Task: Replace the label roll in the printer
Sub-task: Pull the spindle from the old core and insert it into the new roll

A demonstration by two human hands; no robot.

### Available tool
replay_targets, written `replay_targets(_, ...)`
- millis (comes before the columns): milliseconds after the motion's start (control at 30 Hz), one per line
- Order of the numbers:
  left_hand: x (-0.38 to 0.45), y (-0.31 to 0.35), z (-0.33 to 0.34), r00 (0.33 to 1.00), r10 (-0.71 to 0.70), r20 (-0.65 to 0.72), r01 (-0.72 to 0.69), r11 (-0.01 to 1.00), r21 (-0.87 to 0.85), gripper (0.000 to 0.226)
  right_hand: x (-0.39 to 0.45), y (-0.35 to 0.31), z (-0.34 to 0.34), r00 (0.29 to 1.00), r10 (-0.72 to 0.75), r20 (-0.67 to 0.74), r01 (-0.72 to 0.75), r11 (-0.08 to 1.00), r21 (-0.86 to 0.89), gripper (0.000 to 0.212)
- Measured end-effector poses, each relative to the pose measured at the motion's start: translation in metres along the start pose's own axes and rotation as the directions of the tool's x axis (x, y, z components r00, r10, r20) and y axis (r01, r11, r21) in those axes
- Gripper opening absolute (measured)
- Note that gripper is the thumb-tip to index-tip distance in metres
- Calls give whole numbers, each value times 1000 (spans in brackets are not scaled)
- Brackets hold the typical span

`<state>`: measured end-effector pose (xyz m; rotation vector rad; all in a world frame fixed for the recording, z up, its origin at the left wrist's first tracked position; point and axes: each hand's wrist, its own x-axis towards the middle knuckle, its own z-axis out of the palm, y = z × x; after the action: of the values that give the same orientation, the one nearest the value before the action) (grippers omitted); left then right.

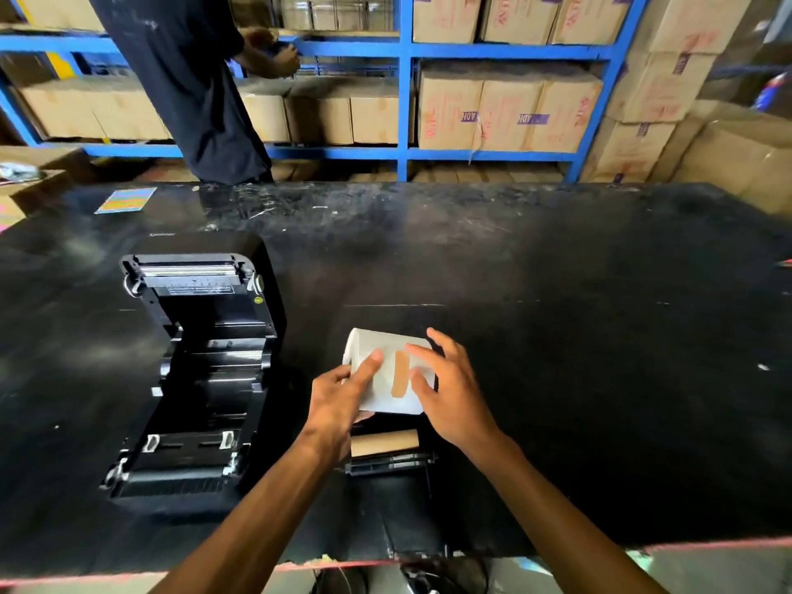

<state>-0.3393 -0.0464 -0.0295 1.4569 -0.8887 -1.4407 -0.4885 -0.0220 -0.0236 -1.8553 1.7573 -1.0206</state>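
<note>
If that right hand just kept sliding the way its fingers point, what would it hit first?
The right hand points up-left, fingers already on the white label roll, near its strip of brown tape. So the roll comes first. Beyond it lies bare black table, then probably the open printer, though depth is hard to judge.

Blue shelving [403, 100] with cardboard boxes [510, 109]; colourful sheet [126, 199] on black table [557, 293]

Printer lid [205, 246]: faint brand word, too blurred to read.
Cardboard boxes [510, 113]: purple "ADH", upside down.
</note>
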Motion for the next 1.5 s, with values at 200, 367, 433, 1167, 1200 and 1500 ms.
replay_targets(200,-7,-3,1,1000,-5,-19,6,999,54,36,-6,0,-1,998,-6,-62,10,999,49,12)
replay_targets(367,-15,-9,4,999,-45,4,44,998,37,35,-9,7,0,996,60,-70,-43,974,221,8)
replay_targets(433,-16,-11,3,996,-94,-8,94,996,3,47,-18,8,-3,998,55,-44,-39,954,298,14)
replay_targets(1167,-27,-12,-29,979,-203,23,203,957,-205,28,-109,126,18,921,380,90,-363,918,-163,23)
replay_targets(1200,-28,-12,-29,980,-200,27,201,957,-210,27,-107,125,17,920,380,95,-361,917,-171,28)
replay_targets(1500,-40,-7,-39,985,-174,-13,165,952,-257,26,-72,81,49,883,453,121,-447,892,-74,46)
